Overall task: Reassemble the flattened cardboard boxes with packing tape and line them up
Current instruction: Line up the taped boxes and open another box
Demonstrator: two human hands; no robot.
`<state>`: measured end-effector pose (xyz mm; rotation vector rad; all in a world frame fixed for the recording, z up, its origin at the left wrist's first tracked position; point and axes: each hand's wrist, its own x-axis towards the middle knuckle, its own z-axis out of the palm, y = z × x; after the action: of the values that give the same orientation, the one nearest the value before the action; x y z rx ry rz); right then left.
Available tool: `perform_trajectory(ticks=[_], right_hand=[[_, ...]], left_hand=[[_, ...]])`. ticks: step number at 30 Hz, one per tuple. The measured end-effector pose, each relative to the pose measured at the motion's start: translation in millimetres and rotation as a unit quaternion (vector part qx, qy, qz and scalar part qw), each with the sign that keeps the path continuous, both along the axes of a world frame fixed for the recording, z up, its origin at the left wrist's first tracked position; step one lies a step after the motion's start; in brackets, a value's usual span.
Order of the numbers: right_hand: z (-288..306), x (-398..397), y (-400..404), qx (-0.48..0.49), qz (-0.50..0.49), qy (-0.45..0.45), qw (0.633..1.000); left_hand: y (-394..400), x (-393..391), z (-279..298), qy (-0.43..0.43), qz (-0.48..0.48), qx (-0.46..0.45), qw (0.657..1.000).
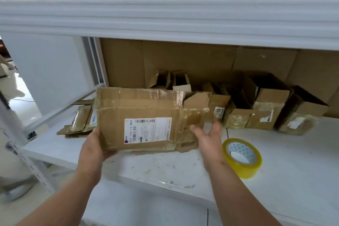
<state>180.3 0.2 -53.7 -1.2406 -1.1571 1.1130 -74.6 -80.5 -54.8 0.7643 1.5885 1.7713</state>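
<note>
A flattened brown cardboard box (146, 115) with a white shipping label stands tilted on the white shelf (165, 167). My left hand (93, 149) grips its lower left corner, fingers curled under the edge. My right hand (209, 136) hovers open by the box's right side, fingers spread, close to the torn flap. A roll of yellowish packing tape (242, 158) lies on the shelf just right of my right hand. Several reassembled small boxes (269, 112) stand in a row at the back right.
More flattened cardboard (80, 123) lies at the shelf's left end. Large cardboard sheets (183, 60) line the back of the shelf. The upper shelf beam (165, 20) hangs low overhead, with more cardboard above it. A doorway opens at the far left.
</note>
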Motion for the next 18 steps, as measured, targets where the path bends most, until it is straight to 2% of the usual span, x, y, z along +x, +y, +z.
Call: perform_trajectory(ticks=[4, 8, 18], right_hand=[[9, -8, -6, 0.032, 0.040, 0.089, 0.995], [15, -17, -15, 0.050, 0.036, 0.078, 0.995], [16, -36, -39, 0.075, 0.012, 0.067, 0.995]], left_hand=[[-4, -12, -3, -0.015, -0.008, -0.019, 1.000], [-6, -21, -17, 0.016, -0.063, -0.073, 0.995], [9, -18, 24, 0.046, -0.132, 0.015, 0.990]])
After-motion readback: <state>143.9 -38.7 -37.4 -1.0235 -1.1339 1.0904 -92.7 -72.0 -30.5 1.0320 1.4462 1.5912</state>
